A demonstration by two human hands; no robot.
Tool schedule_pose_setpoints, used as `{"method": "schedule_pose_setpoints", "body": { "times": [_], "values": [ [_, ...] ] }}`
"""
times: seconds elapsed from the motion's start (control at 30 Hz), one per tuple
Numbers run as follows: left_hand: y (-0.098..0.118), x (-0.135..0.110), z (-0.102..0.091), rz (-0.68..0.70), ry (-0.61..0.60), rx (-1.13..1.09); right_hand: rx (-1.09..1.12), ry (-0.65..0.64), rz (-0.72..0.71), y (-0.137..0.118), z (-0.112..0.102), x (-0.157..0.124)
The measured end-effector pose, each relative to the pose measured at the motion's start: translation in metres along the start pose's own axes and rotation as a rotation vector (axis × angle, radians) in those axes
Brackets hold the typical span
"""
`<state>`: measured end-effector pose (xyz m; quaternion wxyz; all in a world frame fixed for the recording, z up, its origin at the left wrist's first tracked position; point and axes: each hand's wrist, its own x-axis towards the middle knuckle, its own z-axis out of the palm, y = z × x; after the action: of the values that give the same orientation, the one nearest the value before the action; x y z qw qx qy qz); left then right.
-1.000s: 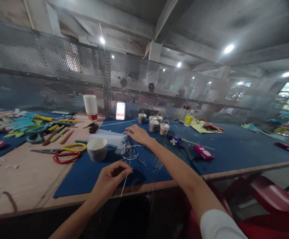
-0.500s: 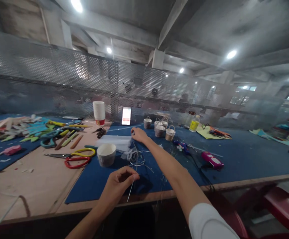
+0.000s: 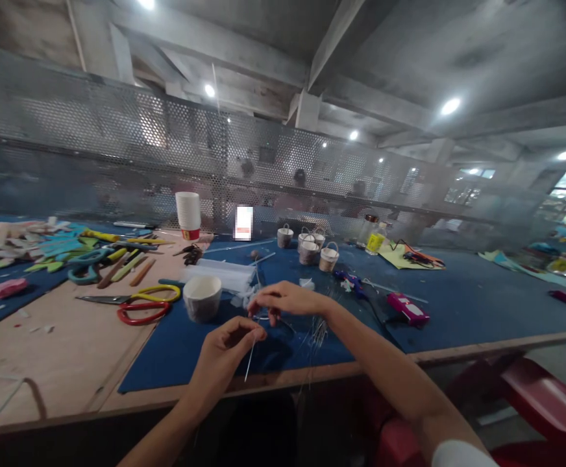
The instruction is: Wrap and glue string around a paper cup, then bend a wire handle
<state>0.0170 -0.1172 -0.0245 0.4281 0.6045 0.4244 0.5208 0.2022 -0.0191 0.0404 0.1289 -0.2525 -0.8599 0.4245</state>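
Note:
My left hand (image 3: 227, 350) is closed in a pinch on a thin pale wire (image 3: 249, 364), whose end sticks out below the fingertips. Just above and to the right is my right hand (image 3: 290, 301), its fingers bent and apart, the tips beside the left fingertips. Beneath it lies a loose coil of wire (image 3: 285, 324), mostly covered by the hand. A white cup with a grey wrapped outside (image 3: 202, 299) stands left of the hands. Behind it lie clear plastic strips (image 3: 229, 274). A bundle of fine wires (image 3: 319, 332) rests under my right forearm.
Small bucket-like baskets (image 3: 308, 251) stand at the back. Scissors (image 3: 141, 301) and several tools lie left. Stacked paper cups (image 3: 188, 214) and a lit screen (image 3: 243, 222) stand behind. A glue gun (image 3: 354, 285), a magenta device (image 3: 408, 308) and a bottle (image 3: 375, 240) are right.
My right hand has come back from the far side of the mat to beside my left hand. The left hand keeps its pinch on the wire. The view has shifted slightly.

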Motion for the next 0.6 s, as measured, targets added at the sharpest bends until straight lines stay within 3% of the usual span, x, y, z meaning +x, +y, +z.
{"method": "schedule_pose_setpoints", "body": {
  "times": [0.07,0.17,0.27,0.4,0.6],
  "values": [
    [0.000,-0.001,0.003,0.022,0.003,0.004,0.062,-0.027,0.018,-0.008,0.011,-0.018],
    [0.001,-0.003,0.008,0.036,-0.007,0.023,-0.081,0.091,0.008,-0.013,0.012,-0.032],
    [0.003,-0.003,0.013,0.027,-0.015,0.014,-0.214,0.247,-0.027,-0.011,0.003,-0.038],
    [0.009,0.002,0.014,-0.031,-0.008,-0.071,-0.202,0.383,-0.024,0.001,-0.011,-0.043],
    [0.026,0.026,0.017,-0.148,-0.030,-0.346,-0.220,0.543,-0.139,0.008,-0.024,-0.046]
  ]
}}
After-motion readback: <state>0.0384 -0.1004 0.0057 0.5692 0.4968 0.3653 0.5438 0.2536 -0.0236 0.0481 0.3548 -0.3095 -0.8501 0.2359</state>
